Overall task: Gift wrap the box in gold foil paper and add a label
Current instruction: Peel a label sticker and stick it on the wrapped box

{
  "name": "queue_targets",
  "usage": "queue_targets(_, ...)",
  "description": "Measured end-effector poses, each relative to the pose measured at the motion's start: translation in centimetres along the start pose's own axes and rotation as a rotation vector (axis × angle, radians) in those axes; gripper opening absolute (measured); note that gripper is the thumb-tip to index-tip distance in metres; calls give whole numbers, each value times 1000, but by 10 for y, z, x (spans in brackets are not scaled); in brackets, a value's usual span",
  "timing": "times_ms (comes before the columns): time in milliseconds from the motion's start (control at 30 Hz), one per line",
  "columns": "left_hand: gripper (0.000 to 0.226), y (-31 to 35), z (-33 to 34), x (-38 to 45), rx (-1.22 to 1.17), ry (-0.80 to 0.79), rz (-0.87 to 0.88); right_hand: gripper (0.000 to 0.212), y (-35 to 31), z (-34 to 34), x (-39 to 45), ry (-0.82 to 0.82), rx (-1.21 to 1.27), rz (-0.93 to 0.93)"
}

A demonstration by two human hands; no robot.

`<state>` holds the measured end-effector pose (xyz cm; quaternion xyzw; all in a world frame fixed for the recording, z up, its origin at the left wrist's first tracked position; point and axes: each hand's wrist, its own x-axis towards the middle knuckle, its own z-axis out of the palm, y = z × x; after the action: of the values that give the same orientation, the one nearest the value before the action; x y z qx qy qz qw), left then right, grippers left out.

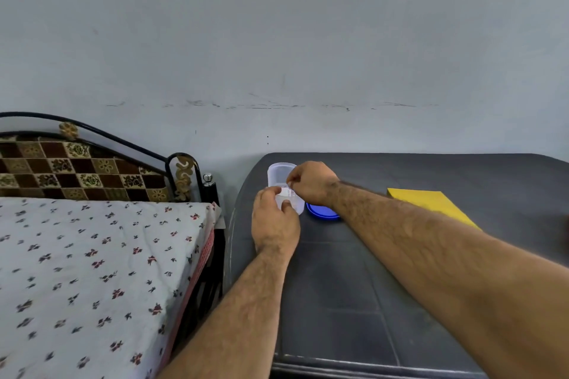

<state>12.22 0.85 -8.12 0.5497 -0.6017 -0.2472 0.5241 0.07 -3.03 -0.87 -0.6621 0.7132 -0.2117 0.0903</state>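
Observation:
A translucent white plastic box (278, 174) stands near the far left corner of the dark table (338, 286). My left hand (274, 221) grips its near side, thumb and fingers curled round the wall. My right hand (311, 183) hovers at the box's rim and pinches something small and white with red print, possibly a label (291, 192). A blue lid (321, 212) lies flat just right of the box, partly under my right wrist. A yellow-gold sheet of paper (431, 201) lies flat to the right.
A bed with a flowered sheet (92, 271) and a black metal headboard (181, 163) stands close against the table's left edge. A pale wall runs behind the table. The table's front edge is near the bottom of the view.

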Motion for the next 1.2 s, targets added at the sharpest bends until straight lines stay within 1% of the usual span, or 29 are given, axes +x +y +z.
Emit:
queue_targets(100, 34, -1, 1, -1, 6, 10, 10, 21, -8, 4, 17, -42, -85, 28)
queue_targets(167, 35, -1, 1, -2, 8, 14, 20, 23, -13, 4, 25, -107, -172, 33)
queue_targets(333, 35, -2, 0, 2, -4, 27, 22, 53, -20, -2, 50, -314, -459, -5)
queue_targets(367, 35, -3, -1, 3, -1, 28, 24, 59, -19, -1, 54, -369, -481, -12)
queue_targets(400, 35, -4, -1, 3, 4, 29, 25, 61, -19, 1, 56, -418, -482, -16)
queue_targets(467, 34, -5, 1, 5, 9, 34, 22, 51, -19, 3, 59, -483, -444, -16)
queue_targets(500, 33, -5, 1, 6, 8, 37, 20, 45, -18, 4, 60, -482, -422, -23)
queue_targets(567, 33, -6, 3, 8, 11, 39, 20, 39, -17, 4, 62, -439, -403, -43)
queue_targets(667, 33, -4, 3, 8, 19, 35, 25, 36, -19, 0, 56, -375, -437, -68)
queue_targets(733, 33, -5, 2, 7, 20, 34, 19, 35, -19, 0, 52, -384, -444, -87)
queue_targets(833, 33, -7, 0, 7, 27, 36, -4, 32, -19, 0, 50, -378, -354, -92)
queue_targets(900, 33, -6, -1, 7, 29, 33, -13, 34, -16, -3, 45, -307, -292, -80)
queue_targets(967, 33, -7, 0, 6, 22, 27, -12, 41, -11, -6, 42, -197, -245, -59)
queue_targets(1067, 35, -7, 1, 7, 11, 20, 2, 40, -2, -7, 38, -46, -57, -44)
queue_targets(1200, 47, -7, 0, 8, -41, -13, 28, 37, 3, -16, 17, 118, 278, -23)
